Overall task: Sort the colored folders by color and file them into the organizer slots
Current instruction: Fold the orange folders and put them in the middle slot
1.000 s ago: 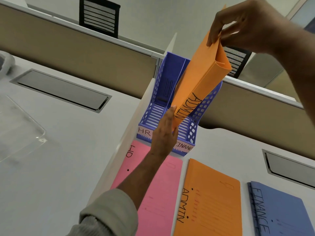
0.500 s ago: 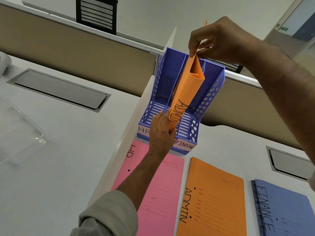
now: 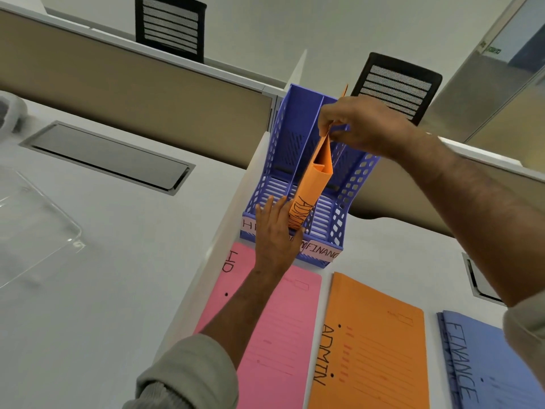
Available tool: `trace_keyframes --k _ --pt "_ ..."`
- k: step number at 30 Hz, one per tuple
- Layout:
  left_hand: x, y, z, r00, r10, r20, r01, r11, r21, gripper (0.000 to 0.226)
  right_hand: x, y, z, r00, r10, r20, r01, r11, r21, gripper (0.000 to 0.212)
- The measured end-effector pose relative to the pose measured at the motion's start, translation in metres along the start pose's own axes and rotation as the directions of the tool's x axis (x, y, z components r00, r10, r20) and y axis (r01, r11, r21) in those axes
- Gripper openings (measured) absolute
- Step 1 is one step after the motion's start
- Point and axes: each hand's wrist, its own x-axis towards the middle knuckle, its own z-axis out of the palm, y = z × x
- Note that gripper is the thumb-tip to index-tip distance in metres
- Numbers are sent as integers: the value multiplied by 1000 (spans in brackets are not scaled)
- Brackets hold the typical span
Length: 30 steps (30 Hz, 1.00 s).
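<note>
So four folders total: two orange, one pink, one blue. Right hand point(image 3: 362, 125) is pinching the top of the upright orange folder point(image 3: 312, 184) in the organizer's point(image 3: 348, 199) middle slot. Left hand point(image 3: 275, 234), flat and open, is pressing its lower edge. Pink folder point(image 3: 274, 329), orange folder on the desk point(image 3: 371, 349) and blue folder point(image 3: 483, 364) are lying below the left hand.

A purple perforated organizer point(image 3: 351, 184) holds an orange folder point(image 3: 312, 184) lettered black; pink point(image 3: 274, 335), orange point(image 3: 374, 349) and blue point(image 3: 495, 364) folders lie on a white desk point(image 3: 88, 290) beside tan partitions point(image 3: 118, 84).

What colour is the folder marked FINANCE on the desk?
Blue folder, seen in the head view.
</note>
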Motion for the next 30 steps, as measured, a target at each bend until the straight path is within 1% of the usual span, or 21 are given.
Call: trace_keyframes --k 2,4,6,9,12,16,21,23,26,30 --pt "-1 0 -3 1000 3 9 -3 1000 5 64 -4 0 3 998 -9 -58 7 999 -35 23" --pt "-4 0 -7 999 23 24 -24 1000 21 63 -9 3 9 994 11 -112 -17 999 -47 37" --pt "-7 1 -11 998 33 53 -35 999 39 67 -18 6 18 984 88 -153 -89 996 1 60" --pt "-13 3 -18 996 22 84 -26 998 49 72 -34 6 35 950 240 -198 -226 970 94 90" --pt "-19 5 -25 995 21 97 -26 999 45 76 -54 -1 54 904 366 -222 -347 930 123 104" --pt "-28 8 -35 993 19 112 -28 996 81 83 -81 -14 78 865 435 -249 -422 900 105 100" --pt "-39 9 -47 990 38 137 -57 990 133 80 -115 -37 101 829 514 -222 -503 858 106 86" --pt "-46 12 -53 989 53 138 -73 987 143 80 -126 -48 108 824 526 -211 -520 850 87 83" --pt "-56 16 -59 983 82 165 -108 982 157 81 -144 -63 119 826 520 -216 -530 848 11 80" --pt "-72 21 -61 962 81 261 -142 963 228 84 -166 -82 133 821 538 -193 -551 834 -18 78"
